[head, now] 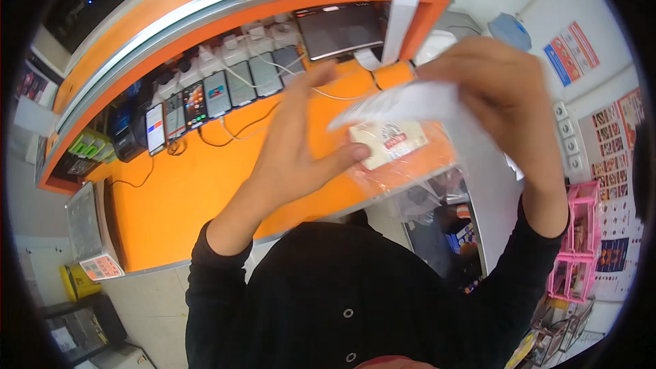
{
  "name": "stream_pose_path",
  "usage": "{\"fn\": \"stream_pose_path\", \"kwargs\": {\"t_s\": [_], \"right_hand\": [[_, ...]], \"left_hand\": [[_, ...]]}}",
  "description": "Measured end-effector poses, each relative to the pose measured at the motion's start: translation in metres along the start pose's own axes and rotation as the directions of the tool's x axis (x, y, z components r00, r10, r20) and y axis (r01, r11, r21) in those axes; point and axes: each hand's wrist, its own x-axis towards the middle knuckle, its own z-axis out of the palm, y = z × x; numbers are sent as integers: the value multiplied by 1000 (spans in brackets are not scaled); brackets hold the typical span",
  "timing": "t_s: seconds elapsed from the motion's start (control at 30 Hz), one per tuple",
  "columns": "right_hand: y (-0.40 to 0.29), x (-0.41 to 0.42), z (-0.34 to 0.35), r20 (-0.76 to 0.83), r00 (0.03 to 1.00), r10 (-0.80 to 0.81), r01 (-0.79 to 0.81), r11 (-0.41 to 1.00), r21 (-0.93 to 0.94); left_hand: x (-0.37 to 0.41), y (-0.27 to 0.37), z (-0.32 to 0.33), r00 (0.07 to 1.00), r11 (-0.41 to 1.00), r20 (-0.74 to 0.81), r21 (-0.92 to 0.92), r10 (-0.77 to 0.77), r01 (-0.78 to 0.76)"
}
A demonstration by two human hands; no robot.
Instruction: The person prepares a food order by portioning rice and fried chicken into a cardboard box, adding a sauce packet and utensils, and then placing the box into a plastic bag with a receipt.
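My right hand (499, 84), blurred by motion, grips a white paper slip (405, 101) that looks like a printed receipt. The slip hangs over a cream-coloured packet (392, 151) with a printed logo, which lies in or on clear plastic on the orange counter (210, 189). To the left, my left hand (289, 156) is raised with thumb and fingers apart and nothing between them. Its thumb tip overlaps the packet's left edge in the picture; whether they touch I cannot tell.
Several smartphones (216, 93) lean along the shelf beside chargers and loose cables. A dark screen (341, 31) stands at the back, and a long paper strip (402, 10) hangs beside it. A weighing scale (89, 225) sits at the left end. Below right is an open drawer (441, 230).
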Motion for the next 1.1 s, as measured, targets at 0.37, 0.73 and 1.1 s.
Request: {"fn": "stream_pose_path", "kwargs": {"t_s": [0.37, 0.73, 1.1], "right_hand": [[69, -137, 11, 18, 899, 437, -371, 740, 561], [115, -149, 12, -42, 978, 203, -169, 898, 407], [94, -110, 73, 141, 975, -170, 190, 970, -148]], "left_hand": [[-125, -73, 278, 664, 802, 745, 358, 63, -478], [-39, 52, 115, 797, 676, 232, -429, -558, 599], [2, 62, 139, 837, 809, -270, -509, -476, 296]]}}
